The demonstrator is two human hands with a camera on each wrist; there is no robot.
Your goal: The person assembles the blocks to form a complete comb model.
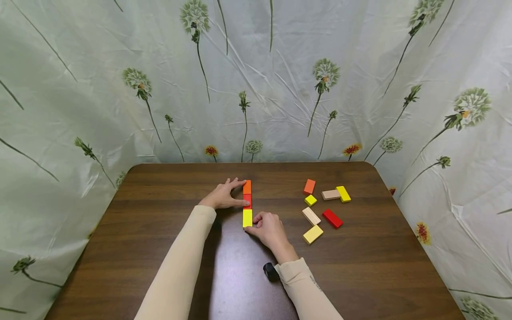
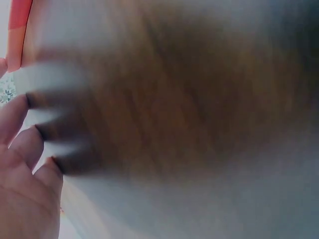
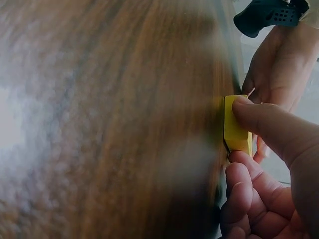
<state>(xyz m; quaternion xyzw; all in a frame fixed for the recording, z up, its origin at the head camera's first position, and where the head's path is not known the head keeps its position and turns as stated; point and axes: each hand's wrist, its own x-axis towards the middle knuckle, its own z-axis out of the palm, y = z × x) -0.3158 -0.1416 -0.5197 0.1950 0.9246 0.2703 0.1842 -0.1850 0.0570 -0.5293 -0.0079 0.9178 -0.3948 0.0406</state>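
Observation:
A straight row of blocks lies on the table: an orange block (image 1: 247,186) at the far end, a red block (image 1: 247,198) in the middle and a yellow block (image 1: 247,218) nearest. On the left side, my left hand (image 1: 221,195) touches the red block with its thumb, its index fingertip at the orange block's far end. Its other fingers (image 2: 25,144) spread over the table in the left wrist view. My right hand (image 1: 271,231) pinches the yellow block (image 3: 235,122), thumb on its near end and curled index finger at its right side.
Right of the row lie loose blocks: an orange one (image 1: 309,186), a small yellow one (image 1: 310,200), a plain wooden one (image 1: 330,194) touching a yellow one (image 1: 343,194), another wooden one (image 1: 311,216), a red one (image 1: 332,218) and a pale yellow one (image 1: 313,234). A flowered curtain (image 1: 280,111) hangs behind.

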